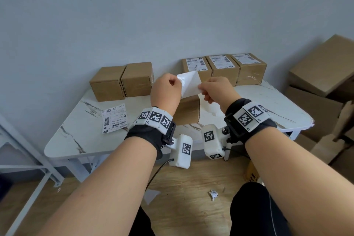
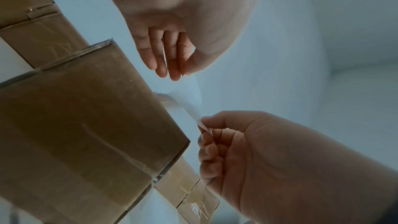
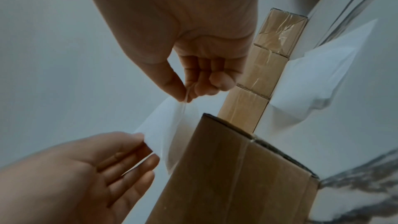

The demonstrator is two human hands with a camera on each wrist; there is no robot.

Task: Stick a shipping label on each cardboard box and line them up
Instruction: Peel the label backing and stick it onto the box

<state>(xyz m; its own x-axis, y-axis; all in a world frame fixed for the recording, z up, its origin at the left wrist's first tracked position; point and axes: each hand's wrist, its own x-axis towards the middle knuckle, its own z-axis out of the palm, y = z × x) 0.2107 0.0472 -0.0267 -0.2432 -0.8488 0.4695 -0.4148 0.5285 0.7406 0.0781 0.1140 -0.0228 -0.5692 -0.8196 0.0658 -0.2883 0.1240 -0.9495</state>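
My left hand (image 1: 178, 82) and right hand (image 1: 201, 89) hold a white shipping label sheet (image 1: 188, 84) in the air between them, blank side toward me. Just below it a plain cardboard box (image 1: 188, 110) stands mid-table. In the right wrist view my right hand (image 3: 185, 97) pinches a thin edge of the label sheet (image 3: 163, 125), while my left hand (image 3: 146, 146) holds its other edge between thumb and fingers beside the box (image 3: 226, 168). Two unlabelled boxes (image 1: 122, 80) stand back left. Three labelled boxes (image 1: 223, 68) stand in a row back right.
Another printed label (image 1: 114, 118) lies on the white marble table (image 1: 76, 140) at the left. Loose white backing paper (image 1: 210, 109) lies right of the middle box. Large cardboard boxes (image 1: 323, 74) are stacked on the floor at the right. A paper scrap (image 1: 213, 194) lies on the floor.
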